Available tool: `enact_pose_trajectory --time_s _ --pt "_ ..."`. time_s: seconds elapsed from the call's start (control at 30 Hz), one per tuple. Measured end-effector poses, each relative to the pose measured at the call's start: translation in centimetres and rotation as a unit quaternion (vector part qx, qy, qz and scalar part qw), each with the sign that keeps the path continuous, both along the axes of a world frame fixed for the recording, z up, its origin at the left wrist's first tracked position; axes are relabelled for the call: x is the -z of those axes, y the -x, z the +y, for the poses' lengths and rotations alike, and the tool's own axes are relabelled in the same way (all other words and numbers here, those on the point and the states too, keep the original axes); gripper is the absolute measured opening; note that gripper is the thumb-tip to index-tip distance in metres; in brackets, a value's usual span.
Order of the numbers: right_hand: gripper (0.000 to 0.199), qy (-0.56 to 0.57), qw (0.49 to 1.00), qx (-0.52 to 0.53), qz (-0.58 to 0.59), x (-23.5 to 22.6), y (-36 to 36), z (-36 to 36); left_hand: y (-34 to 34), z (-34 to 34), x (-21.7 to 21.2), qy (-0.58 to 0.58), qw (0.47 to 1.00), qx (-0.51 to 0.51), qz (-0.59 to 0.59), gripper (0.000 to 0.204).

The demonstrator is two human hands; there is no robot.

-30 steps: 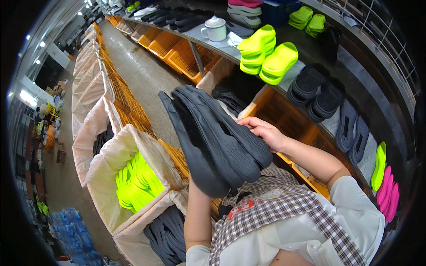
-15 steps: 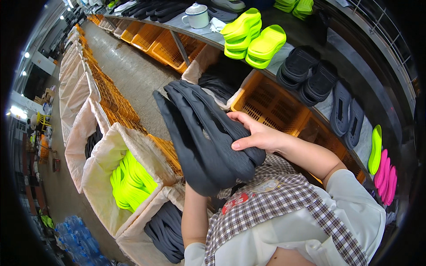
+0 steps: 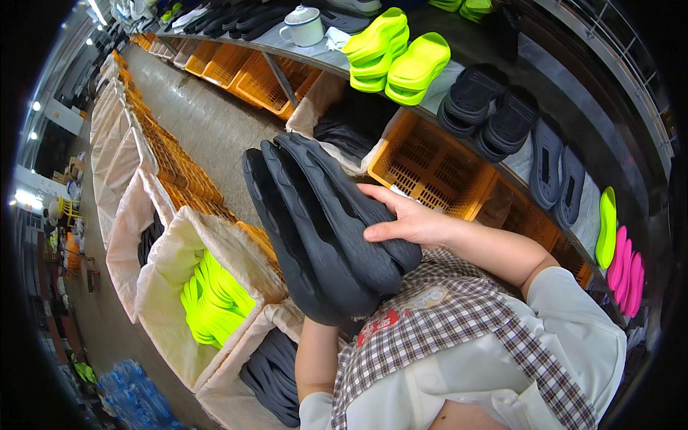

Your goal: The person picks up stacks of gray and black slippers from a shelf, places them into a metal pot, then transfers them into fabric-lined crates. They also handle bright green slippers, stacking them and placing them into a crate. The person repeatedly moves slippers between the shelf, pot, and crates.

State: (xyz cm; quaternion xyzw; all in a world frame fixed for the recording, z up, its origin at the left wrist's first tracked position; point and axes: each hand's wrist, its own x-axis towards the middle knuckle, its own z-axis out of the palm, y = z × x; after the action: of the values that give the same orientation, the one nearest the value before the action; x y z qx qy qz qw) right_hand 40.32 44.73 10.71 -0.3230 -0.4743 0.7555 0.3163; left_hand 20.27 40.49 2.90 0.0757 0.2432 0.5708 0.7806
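In front of my chest is a bundle of several dark grey, foam-like shoe soles [image 3: 337,244], pressed side by side with their wavy edges facing up. My right hand [image 3: 407,221] is closed on the bundle's right side, its thumb across the top and its fingers partly hidden. My left forearm rises to the lower end of the bundle, where the soles hide that hand and its fingers. Left of the bundle, a cloth-lined basket [image 3: 168,304] holds bright yellow-green soles [image 3: 215,301]. More dark soles [image 3: 272,376] lie in the basket nearest me.
Orange crates [image 3: 423,161] stand under the long bench at right. On the bench are yellow-green clogs [image 3: 419,68], black clogs [image 3: 473,97], grey soles [image 3: 546,172], pink pieces [image 3: 625,276] and a white lidded mug [image 3: 302,29]. Lined baskets run along the left beside a floor aisle [image 3: 193,107].
The bundle has tilted slightly and shifted a little to the left, showing more of the gaps between the soles. My right hand has moved along with it, still gripping.
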Motion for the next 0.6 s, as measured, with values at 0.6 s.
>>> enact_pose_trajectory --time_s 0.6 --pt "0.084 0.114 0.697 0.682 -0.191 4.0 -27.2 3.6 -0.1 -0.6 1.4 -0.007 0.999 -0.001 0.043 0.051"
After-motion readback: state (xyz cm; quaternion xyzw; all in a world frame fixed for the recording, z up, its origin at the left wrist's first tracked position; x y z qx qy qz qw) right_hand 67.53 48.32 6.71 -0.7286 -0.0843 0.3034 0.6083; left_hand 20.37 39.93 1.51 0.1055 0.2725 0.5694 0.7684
